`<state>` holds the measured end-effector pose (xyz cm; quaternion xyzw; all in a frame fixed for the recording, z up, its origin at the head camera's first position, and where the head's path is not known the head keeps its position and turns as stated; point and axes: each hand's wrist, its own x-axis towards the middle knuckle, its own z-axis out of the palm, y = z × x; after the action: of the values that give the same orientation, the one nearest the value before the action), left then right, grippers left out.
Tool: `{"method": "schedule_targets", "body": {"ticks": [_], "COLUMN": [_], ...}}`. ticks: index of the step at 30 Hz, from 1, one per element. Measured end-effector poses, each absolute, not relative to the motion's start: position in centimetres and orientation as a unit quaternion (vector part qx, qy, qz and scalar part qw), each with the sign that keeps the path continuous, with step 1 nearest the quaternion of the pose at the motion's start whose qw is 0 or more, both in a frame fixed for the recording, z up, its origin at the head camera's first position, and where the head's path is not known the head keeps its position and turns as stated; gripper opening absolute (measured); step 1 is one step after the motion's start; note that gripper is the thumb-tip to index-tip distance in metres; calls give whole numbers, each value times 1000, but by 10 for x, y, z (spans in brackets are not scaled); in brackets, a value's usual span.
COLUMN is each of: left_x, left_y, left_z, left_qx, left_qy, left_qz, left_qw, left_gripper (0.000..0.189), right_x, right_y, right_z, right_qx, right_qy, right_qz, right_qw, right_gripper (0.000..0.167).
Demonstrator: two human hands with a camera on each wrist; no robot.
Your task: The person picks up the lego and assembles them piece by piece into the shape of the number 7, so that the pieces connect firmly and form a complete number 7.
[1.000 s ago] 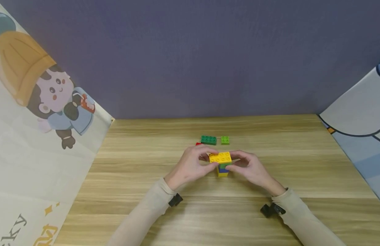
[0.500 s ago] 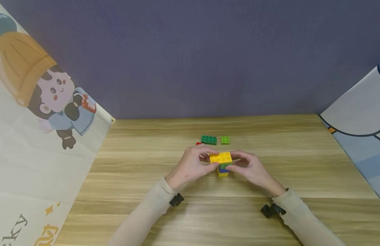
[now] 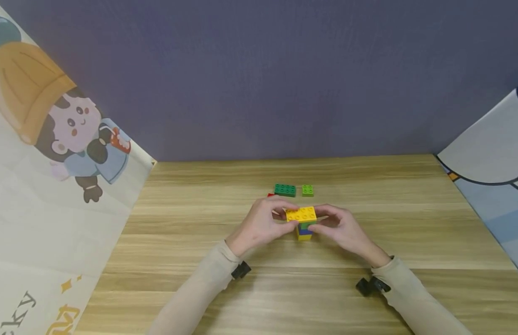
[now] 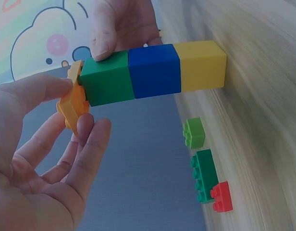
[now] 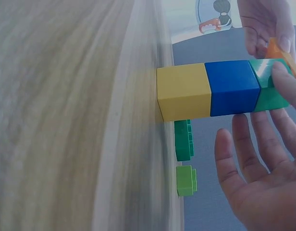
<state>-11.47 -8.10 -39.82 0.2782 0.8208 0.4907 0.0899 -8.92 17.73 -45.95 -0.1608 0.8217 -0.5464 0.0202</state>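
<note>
A small tower stands upright on the table, with a yellow brick (image 4: 202, 66) at the bottom, a blue brick (image 4: 155, 71) in the middle and a green brick (image 4: 107, 79) above. At its top is a flat yellow plate with studs (image 3: 301, 214), which overhangs the tower toward the left. My left hand (image 3: 263, 225) pinches this plate between thumb and fingers. In the left wrist view the plate looks slightly tilted against the green brick's top. My right hand (image 3: 344, 232) steadies the tower, its thumb on the near face of the green brick and its fingers behind.
Behind the tower lie a long dark green brick (image 3: 285, 190), a small lime green brick (image 3: 307, 190) and a red brick (image 4: 223, 197), partly hidden by my left hand in the head view. The wooden table (image 3: 200, 186) ends at a dark blue-grey partition (image 3: 284, 93).
</note>
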Motion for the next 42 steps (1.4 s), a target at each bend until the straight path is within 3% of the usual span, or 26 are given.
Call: {"method": "schedule_targets", "body": {"ticks": [10,20,42], "left_x": [-116,-117,-116], "left_y": [-82,-82,-78], "left_z": [-398,-395,-395], "left_qx": [282,286,276], "left_qy": [823,828,833], "left_qz": [484,473,468], "left_qw": [88,87,101], "left_gripper": [33,33,33], "right_x": [-88,-88,-89], "right_y": [177,176,180], "right_z": [-454,-441,-449], "right_qx": [-169,-195,-197], "right_qy": [830,826,791], "right_qz": [-531,-527,-579], "right_qw": [29,-38,-21], "right_gripper": [41,41,29]}}
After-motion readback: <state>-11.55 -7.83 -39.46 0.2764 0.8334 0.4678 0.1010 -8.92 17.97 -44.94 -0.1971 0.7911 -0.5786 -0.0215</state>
